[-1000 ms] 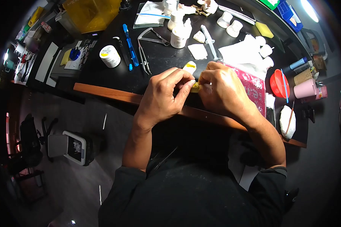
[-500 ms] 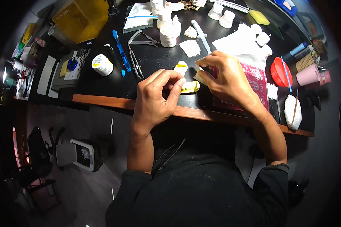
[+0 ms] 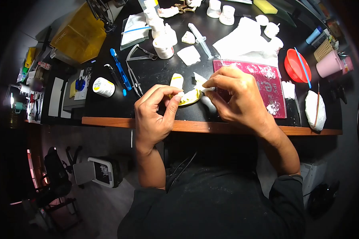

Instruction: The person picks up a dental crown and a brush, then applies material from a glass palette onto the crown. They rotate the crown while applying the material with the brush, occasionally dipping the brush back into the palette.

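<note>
My left hand is closed in a pinch at the left end of a curved white piece with yellow stains, held low over the table's front part. A bit of white shows between thumb and forefinger. My right hand pinches a crumpled white scrap, like tissue or paper, against the right end of the curved piece. Just behind my left fingertips lies a second white piece with a yellow top. Under my right fingers a grey rounded thing is partly hidden.
A dusty dark red book lies right of my hand. Farther back are a syringe, white bottles, and white tissue. At the left stand a white jar, a blue toothbrush and calipers; a red bowl is right.
My right hand has brought the white scrap against the curved piece, which now spans between both hands. The view has shifted somewhat.
</note>
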Demonstrator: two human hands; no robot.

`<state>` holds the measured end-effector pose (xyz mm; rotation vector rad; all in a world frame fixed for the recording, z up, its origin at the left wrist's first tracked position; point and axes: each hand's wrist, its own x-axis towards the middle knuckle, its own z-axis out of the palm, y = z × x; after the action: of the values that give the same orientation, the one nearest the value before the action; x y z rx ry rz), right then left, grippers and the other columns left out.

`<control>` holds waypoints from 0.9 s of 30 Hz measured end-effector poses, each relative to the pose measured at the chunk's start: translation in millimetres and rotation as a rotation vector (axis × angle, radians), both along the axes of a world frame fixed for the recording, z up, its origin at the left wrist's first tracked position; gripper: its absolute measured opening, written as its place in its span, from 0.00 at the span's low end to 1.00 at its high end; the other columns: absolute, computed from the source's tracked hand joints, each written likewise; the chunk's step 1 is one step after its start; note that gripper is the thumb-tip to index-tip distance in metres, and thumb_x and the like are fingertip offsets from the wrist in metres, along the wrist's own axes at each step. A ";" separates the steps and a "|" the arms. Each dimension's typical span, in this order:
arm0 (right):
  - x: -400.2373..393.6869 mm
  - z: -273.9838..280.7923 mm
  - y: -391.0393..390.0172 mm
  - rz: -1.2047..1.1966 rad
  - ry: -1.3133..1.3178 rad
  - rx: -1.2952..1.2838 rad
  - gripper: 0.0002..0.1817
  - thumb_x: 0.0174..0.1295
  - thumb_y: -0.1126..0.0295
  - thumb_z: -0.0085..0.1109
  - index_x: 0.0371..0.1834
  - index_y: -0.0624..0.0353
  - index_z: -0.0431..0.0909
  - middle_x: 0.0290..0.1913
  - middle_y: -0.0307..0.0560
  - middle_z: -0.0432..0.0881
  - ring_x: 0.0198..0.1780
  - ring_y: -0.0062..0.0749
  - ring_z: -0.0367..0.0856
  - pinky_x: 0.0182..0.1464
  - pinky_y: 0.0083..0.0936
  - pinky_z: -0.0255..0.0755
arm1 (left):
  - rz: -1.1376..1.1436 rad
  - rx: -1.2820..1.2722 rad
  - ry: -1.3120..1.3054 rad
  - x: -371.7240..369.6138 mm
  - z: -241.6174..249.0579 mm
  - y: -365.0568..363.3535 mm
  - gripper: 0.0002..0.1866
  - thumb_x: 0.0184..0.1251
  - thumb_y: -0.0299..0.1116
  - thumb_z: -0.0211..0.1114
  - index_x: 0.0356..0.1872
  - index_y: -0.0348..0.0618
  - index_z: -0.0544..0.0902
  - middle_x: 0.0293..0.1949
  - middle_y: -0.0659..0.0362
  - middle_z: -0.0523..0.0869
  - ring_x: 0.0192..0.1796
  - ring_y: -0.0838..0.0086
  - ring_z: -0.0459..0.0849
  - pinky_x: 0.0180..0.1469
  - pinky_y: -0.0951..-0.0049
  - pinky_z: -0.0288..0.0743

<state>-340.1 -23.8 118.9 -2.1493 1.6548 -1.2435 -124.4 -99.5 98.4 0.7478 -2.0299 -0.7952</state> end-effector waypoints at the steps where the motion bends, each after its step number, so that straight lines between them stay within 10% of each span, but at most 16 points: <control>1: 0.4 -2.1 0.1 0.003 0.006 -0.009 0.10 0.50 0.81 0.71 0.37 0.63 0.86 0.33 0.51 0.84 0.37 0.47 0.83 0.41 0.38 0.77 | 0.003 -0.001 -0.013 0.0 0.9 0.5 0.04 0.67 0.22 0.71 0.40 0.35 0.87 0.35 0.57 0.88 0.29 0.79 0.80 0.34 0.77 0.74; 15: 0.6 -2.0 2.3 -0.101 0.063 -0.087 0.13 0.50 0.82 0.70 0.40 0.61 0.85 0.34 0.48 0.84 0.36 0.45 0.79 0.43 0.38 0.74 | -0.010 0.023 0.125 4.2 -9.0 -2.8 0.04 0.66 0.21 0.72 0.41 0.36 0.88 0.37 0.58 0.88 0.29 0.83 0.76 0.32 0.81 0.70; 20: 27.0 5.7 23.5 -0.056 -0.202 -0.050 0.11 0.53 0.83 0.70 0.39 0.62 0.86 0.32 0.47 0.86 0.24 0.33 0.83 0.26 0.27 0.74 | -0.043 0.214 0.362 8.8 -13.6 16.2 0.04 0.69 0.19 0.71 0.42 0.32 0.87 0.40 0.57 0.88 0.33 0.87 0.78 0.34 0.85 0.69; 27: 54.0 -20.1 33.4 0.006 -0.554 -0.108 0.10 0.56 0.85 0.71 0.41 0.67 0.87 0.37 0.51 0.90 0.35 0.33 0.91 0.36 0.22 0.82 | -0.139 0.475 0.517 3.7 -11.8 48.0 0.07 0.71 0.16 0.66 0.47 0.28 0.86 0.41 0.55 0.89 0.43 0.82 0.86 0.46 0.84 0.78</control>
<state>-286.1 9.6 98.8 -1.6359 1.3637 -1.7550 -120.7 -51.5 86.6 0.5761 -1.4502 -1.4185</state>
